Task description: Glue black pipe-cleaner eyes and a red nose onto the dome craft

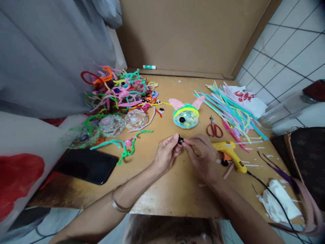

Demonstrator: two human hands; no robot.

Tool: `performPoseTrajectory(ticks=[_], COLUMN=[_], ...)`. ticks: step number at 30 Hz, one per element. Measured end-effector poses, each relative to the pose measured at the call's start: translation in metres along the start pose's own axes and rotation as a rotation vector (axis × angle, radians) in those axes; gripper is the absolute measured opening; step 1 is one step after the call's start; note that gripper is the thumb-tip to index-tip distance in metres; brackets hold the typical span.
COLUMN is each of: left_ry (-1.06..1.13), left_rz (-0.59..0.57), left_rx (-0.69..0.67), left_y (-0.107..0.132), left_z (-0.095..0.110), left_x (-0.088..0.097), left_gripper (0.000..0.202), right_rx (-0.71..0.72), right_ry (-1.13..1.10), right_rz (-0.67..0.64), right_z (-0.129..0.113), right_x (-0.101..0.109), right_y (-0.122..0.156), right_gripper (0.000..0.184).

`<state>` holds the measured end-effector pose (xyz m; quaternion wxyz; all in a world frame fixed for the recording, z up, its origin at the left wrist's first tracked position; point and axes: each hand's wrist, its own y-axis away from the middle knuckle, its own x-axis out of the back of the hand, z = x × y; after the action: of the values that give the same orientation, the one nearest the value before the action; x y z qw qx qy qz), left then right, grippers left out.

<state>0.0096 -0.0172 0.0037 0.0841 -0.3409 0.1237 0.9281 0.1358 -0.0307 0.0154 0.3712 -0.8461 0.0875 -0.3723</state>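
Above table (pixel 157 198) | left hand (pixel 166 151), right hand (pixel 203 156): both pinching black piece (pixel 180 140) | red-lidded clear container (pixel 285 105): contents unclear

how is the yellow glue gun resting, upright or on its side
On its side: the yellow glue gun lies with its barrel and handle both stretched out along the table, beside the right hand.
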Motion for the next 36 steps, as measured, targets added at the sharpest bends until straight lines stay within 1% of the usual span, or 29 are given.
performPoseTrajectory(ticks=[4, 9, 13, 17, 19, 23, 27, 31, 36], left_ry=[-0.025, -0.060, -0.091, -0.098, -0.117, -0.180, -0.305, -0.428, -0.456], left_rz=[-0.017, -0.013, 0.014, 0.034, 0.041, 0.031, 0.015, 0.025, 0.052], left_rx=[-0.017, -0.019, -0.003, -0.015, -0.024, -0.061, -0.124, -0.167, -0.158], left_y=[-0.001, 0.000, 0.001, 0.000, 0.000, -0.001, 0.000, 0.003, 0.004], left_z=[-0.001, 0.000, 0.002, 0.002, 0.001, -0.001, -0.002, 0.000, 0.002], left_x=[0.000, -0.001, -0.002, -0.002, -0.001, 0.002, 0.005, 0.004, 0.001], left_gripper=[0.032, 0.032, 0.035, 0.036, 0.037, 0.037, 0.037, 0.037, 0.038], right_rx=[0.012, -0.011, -0.083, -0.179, -0.202, -0.181, -0.169, -0.200, -0.266], right_ry=[0.005, -0.019, -0.076, -0.150, -0.168, -0.135, -0.125, -0.183, -0.227], right_rz=[0.012, 0.014, 0.007, -0.006, -0.010, -0.006, -0.027, -0.031, -0.013], right_z=[-0.001, 0.001, 0.004, 0.004, 0.004, 0.004, 0.000, -0.004, -0.006], right_x=[0.000, -0.001, -0.001, 0.000, 0.000, 0.002, 0.004, 0.005, 0.003], right_y=[0.000, 0.001, 0.001, 0.000, -0.001, -0.002, -0.002, -0.003, -0.004], right_gripper=[0.009, 0.008, 0.006, 0.007, 0.008, 0.008, 0.008, 0.006, 0.010])
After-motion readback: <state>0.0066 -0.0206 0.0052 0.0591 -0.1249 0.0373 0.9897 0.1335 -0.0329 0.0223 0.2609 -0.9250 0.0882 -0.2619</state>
